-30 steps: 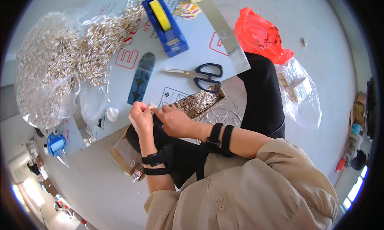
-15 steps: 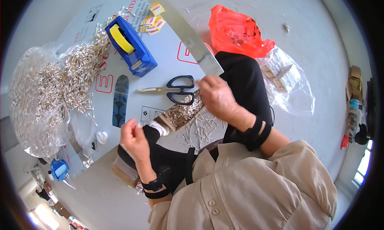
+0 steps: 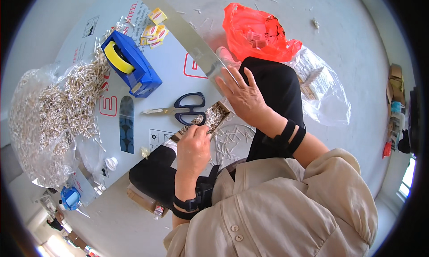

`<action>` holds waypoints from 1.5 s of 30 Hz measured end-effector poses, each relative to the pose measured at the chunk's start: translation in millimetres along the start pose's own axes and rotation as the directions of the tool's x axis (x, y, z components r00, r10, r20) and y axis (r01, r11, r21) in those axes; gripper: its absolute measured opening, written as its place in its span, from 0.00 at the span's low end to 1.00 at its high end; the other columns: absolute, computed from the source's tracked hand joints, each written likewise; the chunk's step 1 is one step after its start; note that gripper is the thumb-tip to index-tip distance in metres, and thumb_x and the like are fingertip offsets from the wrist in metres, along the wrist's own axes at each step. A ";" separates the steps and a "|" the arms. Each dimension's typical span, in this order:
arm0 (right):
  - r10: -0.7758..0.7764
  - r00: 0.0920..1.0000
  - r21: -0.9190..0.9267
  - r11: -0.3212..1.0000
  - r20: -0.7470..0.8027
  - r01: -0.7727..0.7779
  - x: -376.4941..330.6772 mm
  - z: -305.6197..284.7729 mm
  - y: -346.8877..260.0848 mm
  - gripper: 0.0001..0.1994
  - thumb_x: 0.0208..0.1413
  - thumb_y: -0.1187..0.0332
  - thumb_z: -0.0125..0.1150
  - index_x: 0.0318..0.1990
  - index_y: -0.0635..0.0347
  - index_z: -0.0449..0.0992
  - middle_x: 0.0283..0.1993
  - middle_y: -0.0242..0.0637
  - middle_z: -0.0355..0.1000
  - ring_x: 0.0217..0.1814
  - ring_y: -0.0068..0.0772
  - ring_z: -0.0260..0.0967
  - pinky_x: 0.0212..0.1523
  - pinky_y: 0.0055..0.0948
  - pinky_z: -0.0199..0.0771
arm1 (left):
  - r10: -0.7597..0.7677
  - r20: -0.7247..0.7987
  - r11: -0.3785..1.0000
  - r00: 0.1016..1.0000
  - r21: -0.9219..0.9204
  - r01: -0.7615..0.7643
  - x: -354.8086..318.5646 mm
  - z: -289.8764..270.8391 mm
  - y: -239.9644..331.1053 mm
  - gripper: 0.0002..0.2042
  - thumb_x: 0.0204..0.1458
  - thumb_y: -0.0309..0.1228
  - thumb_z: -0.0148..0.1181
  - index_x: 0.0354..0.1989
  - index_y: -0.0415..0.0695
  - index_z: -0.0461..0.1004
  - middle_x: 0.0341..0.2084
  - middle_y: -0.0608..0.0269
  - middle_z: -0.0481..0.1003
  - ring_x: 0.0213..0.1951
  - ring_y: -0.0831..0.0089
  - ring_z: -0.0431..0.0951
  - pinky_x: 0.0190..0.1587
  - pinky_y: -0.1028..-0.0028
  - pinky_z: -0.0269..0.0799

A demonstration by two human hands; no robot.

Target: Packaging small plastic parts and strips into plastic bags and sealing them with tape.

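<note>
A small open cardboard box [image 3: 213, 117], shallow and packed with pale thin sticks, lies just below the black-handled scissors [image 3: 181, 109] at the edge of the white board [image 3: 174, 64]; the left hand [image 3: 193, 147] rests on the box's near end, fingers curled shut upon it; the right hand [image 3: 241, 96] hovers right of the box, fingers spread open, holding nothing; loose sticks [image 3: 230, 143] lie scattered below the box; beyond the scissors stands a blue tape dispenser [image 3: 125, 64].

Blue tape dispenser [image 3: 129, 71] with yellow roll, black-handled scissors [image 3: 181, 109], seemingly orange-red bag [image 3: 257, 33].
</note>
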State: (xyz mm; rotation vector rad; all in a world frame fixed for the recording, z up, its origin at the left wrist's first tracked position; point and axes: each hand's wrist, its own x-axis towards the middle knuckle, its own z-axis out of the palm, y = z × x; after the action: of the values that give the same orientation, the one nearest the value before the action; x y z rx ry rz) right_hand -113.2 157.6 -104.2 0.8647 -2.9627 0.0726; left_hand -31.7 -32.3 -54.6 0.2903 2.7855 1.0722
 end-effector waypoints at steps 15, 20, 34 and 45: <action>-0.084 0.994 0.031 0.996 0.069 0.082 -0.6 -9.3 2.5 0.29 0.42 0.74 0.51 0.58 0.63 0.61 0.64 0.49 0.52 0.67 0.47 0.47 0.63 0.45 0.47 | -0.059 -0.021 0.997 0.998 0.054 0.060 -5.4 -6.6 -8.1 0.05 0.46 0.25 0.57 0.30 0.41 0.68 0.28 0.56 0.68 0.31 0.56 0.73 0.31 0.63 0.70; -0.033 0.999 0.276 0.961 -0.026 0.038 2.2 -9.1 16.8 0.23 0.40 0.81 0.50 0.50 0.68 0.66 0.53 0.52 0.64 0.54 0.51 0.63 0.55 0.40 0.63 | -0.192 -0.286 0.951 0.939 -0.290 0.106 -25.9 -43.3 -27.2 0.03 0.46 0.22 0.57 0.29 0.39 0.70 0.24 0.57 0.71 0.27 0.62 0.74 0.28 0.69 0.68; -0.179 0.906 0.427 0.904 0.385 -0.003 7.0 -57.7 -91.7 0.10 0.46 0.76 0.59 0.21 0.66 0.63 0.18 0.45 0.61 0.18 0.40 0.57 0.22 0.32 0.58 | -0.895 -0.216 0.181 -0.391 -0.976 0.125 -477.5 10.3 -232.8 0.05 0.49 0.29 0.59 0.24 0.46 0.72 0.14 0.71 0.67 0.13 0.83 0.64 0.14 0.82 0.57; -0.362 0.599 0.243 0.931 0.715 0.272 10.1 -49.0 -195.8 0.05 0.42 0.75 0.59 0.26 0.64 0.69 0.28 0.46 0.67 0.32 0.51 0.67 0.32 0.41 0.66 | -0.918 -0.362 0.053 -0.160 -0.514 0.856 -483.4 215.3 -364.7 0.09 0.44 0.30 0.57 0.34 0.45 0.78 0.28 0.57 0.77 0.31 0.57 0.76 0.37 0.65 0.73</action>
State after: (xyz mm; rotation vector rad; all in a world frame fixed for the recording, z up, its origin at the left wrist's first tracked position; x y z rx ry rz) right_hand -14.4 -9.7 -48.8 1.8315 -3.4647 -0.1987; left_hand 434.4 -269.2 -428.3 -2.1966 2.1242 0.8129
